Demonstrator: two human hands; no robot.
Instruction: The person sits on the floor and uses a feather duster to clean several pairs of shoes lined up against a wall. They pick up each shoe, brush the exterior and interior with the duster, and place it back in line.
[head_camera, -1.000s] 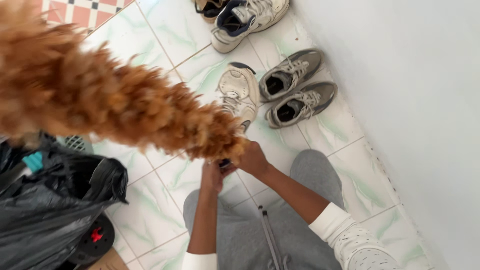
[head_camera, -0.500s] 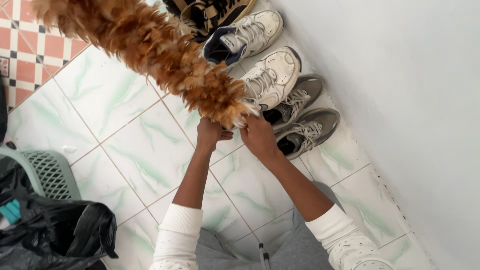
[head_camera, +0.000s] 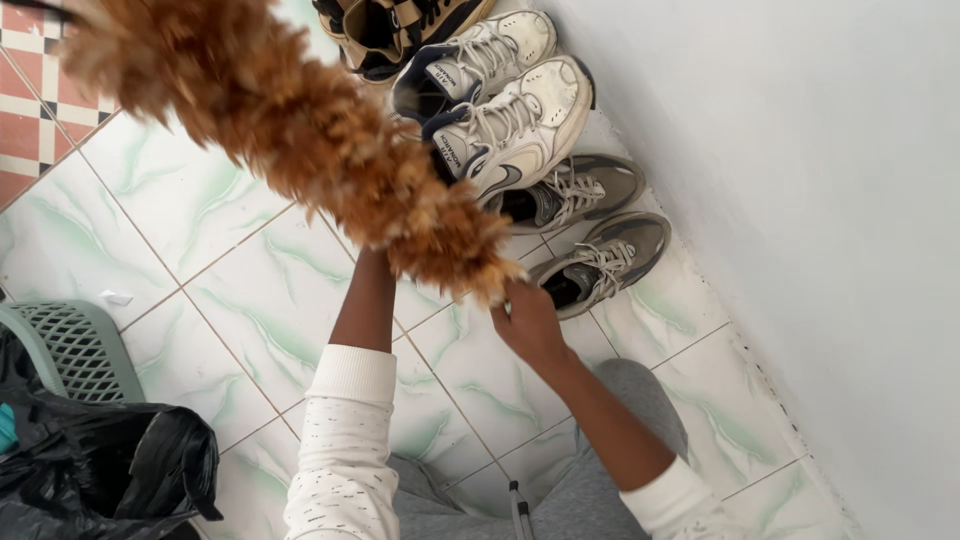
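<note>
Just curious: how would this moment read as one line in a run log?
left hand: hidden behind feather duster | right hand: at duster's base, grip unclear | grey shoes by wall

No signs or screens show. A black plastic bag (head_camera: 95, 465) lies crumpled at the lower left beside a pale green basket (head_camera: 70, 345). The white sneaker (head_camera: 515, 125) by the wall has a small dark tongue label with pale print.

Shoes (head_camera: 520, 140) in a row along the wall (head_camera: 800, 200), feather duster (head_camera: 300, 130) over them, basket (head_camera: 70, 345) perhaps far left.
</note>
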